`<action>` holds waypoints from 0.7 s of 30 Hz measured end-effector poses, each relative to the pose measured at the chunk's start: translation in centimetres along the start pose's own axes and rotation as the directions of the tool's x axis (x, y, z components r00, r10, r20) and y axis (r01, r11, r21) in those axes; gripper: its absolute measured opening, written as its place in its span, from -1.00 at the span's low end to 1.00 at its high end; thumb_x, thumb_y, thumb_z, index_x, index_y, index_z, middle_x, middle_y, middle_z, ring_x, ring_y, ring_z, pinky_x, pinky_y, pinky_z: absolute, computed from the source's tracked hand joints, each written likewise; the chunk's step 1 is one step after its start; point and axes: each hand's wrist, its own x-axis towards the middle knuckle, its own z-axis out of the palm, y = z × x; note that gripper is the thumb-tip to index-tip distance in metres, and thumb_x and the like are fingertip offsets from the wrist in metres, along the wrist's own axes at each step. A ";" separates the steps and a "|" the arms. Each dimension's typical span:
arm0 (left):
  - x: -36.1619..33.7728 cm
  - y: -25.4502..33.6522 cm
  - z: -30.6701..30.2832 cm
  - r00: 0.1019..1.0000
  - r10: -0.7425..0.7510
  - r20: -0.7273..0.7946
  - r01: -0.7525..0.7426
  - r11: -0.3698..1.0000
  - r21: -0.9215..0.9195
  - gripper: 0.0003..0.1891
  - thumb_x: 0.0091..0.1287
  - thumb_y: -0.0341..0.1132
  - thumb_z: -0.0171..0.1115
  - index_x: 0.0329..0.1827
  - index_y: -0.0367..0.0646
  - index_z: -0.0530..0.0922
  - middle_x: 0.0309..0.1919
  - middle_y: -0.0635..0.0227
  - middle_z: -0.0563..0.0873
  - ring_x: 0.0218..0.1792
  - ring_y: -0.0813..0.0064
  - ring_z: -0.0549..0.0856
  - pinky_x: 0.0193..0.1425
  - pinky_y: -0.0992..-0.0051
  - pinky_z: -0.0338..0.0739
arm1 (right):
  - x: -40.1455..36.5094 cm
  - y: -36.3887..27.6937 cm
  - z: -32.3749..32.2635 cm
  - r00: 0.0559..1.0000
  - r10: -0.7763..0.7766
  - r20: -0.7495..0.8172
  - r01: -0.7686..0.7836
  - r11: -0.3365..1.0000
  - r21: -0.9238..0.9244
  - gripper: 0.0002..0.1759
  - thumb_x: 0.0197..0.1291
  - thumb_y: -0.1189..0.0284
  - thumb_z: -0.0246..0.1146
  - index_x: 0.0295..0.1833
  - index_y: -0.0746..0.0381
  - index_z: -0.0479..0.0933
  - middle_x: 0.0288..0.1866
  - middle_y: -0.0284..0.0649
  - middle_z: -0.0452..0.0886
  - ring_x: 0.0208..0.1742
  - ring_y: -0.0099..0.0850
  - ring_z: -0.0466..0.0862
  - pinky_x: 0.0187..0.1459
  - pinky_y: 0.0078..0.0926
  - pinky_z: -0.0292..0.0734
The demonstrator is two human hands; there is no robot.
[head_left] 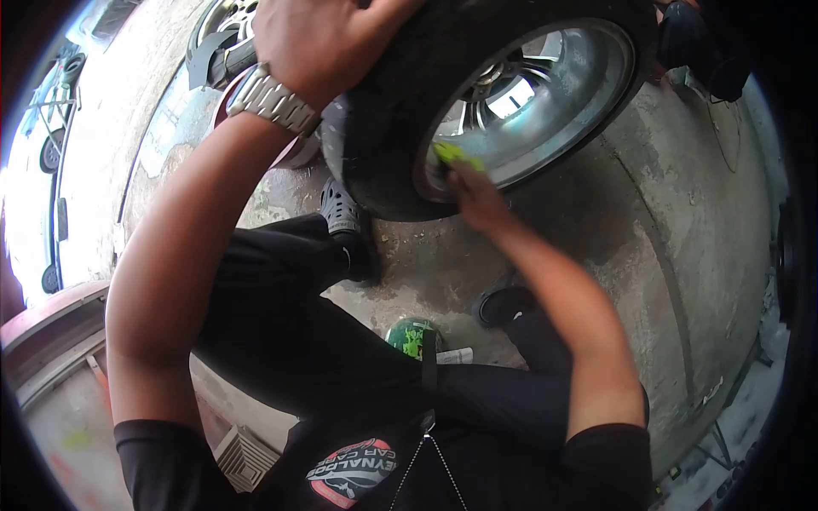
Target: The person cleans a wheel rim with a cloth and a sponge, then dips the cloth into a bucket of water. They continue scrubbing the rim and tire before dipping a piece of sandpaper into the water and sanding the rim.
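Observation:
A wheel with a black tire (388, 111) and a silver alloy rim (588, 102) stands tilted in front of me, its hollow inner side facing me. My left hand (311, 47), a metal-band watch at its wrist, grips the tire's upper left part with the thumb spread; the frame's top edge cuts off its other fingers. Inside the lower left lip of the rim, my right hand (475, 194) is closed on a bright green cloth (452, 153). Motion blurs the cloth, and its exact kind is hard to make out.
Another wheel (230, 51) lies at the upper left. Below, a green tub (412, 334) sits on the stained concrete floor (613, 230) between my legs. A person in dark clothing (703, 51) is at the upper right. Parked vehicles (51, 162) show at far left.

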 end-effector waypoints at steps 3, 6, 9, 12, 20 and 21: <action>0.0 -1.2 0.4 0.999 0.039 -0.020 -0.040 0.994 -0.100 -0.42 0.35 0.06 0.35 0.02 -0.42 0.72 -0.13 -0.13 0.68 -0.05 -0.07 0.69 0.06 0.15 0.53 | 1.1 10.2 -5.0 0.979 -0.193 0.064 0.197 0.821 -0.536 -0.58 0.51 0.28 0.09 0.31 0.29 0.54 0.30 0.05 0.63 0.42 -0.03 0.56 0.51 0.18 0.23; -0.4 0.5 -0.4 0.992 0.123 0.017 -0.123 0.991 -0.044 -0.41 0.35 0.04 0.36 0.00 -0.48 0.70 -0.10 -0.18 0.68 -0.05 -0.06 0.69 0.09 0.16 0.53 | 1.6 9.2 -0.4 1.000 -0.007 -0.024 -0.007 0.854 -0.520 -0.61 0.46 0.31 0.11 0.28 0.23 0.57 0.27 0.08 0.64 0.40 -0.06 0.57 0.46 0.18 0.29; -0.3 -0.2 0.5 0.992 0.122 -0.017 -0.124 0.985 -0.118 -0.39 0.35 0.04 0.36 0.00 -0.52 0.68 -0.10 -0.19 0.67 -0.03 -0.07 0.68 0.11 0.15 0.52 | 2.6 1.6 2.4 0.985 0.173 0.003 -0.173 0.985 -0.009 -0.59 0.45 0.32 0.08 0.29 0.23 0.56 0.25 0.12 0.63 0.37 -0.03 0.58 0.40 0.08 0.38; -0.5 0.1 0.7 0.981 0.187 -0.055 -0.193 0.969 -0.153 -0.39 0.32 0.03 0.40 0.01 -0.52 0.67 -0.10 -0.18 0.66 -0.02 -0.07 0.66 0.12 0.15 0.52 | 0.8 7.0 -3.4 0.983 0.124 0.136 -0.112 0.989 -0.098 -0.57 0.54 0.25 0.01 0.26 0.28 0.57 0.25 0.12 0.63 0.37 0.03 0.56 0.44 0.01 0.36; -2.2 3.7 0.3 0.977 0.210 -0.043 -0.214 0.967 -0.141 -0.35 0.20 0.06 0.52 0.07 -0.41 0.69 -0.16 -0.04 0.63 -0.13 0.11 0.61 0.00 0.21 0.49 | -0.3 -4.3 -1.3 0.965 0.260 0.022 -0.243 0.867 0.435 -0.71 0.44 0.43 0.05 0.12 0.27 0.58 0.14 0.07 0.65 0.31 0.01 0.61 0.31 -0.06 0.50; -2.4 4.4 -0.3 0.971 0.237 -0.009 -0.237 0.966 -0.103 -0.35 0.23 0.10 0.50 0.11 -0.37 0.70 -0.15 0.01 0.64 -0.13 0.17 0.62 0.00 0.25 0.50 | -1.0 1.2 -1.6 0.995 0.081 0.066 -0.090 0.986 0.139 -0.72 0.46 0.42 0.05 0.11 0.28 0.59 0.13 0.07 0.66 0.31 0.01 0.61 0.29 -0.06 0.50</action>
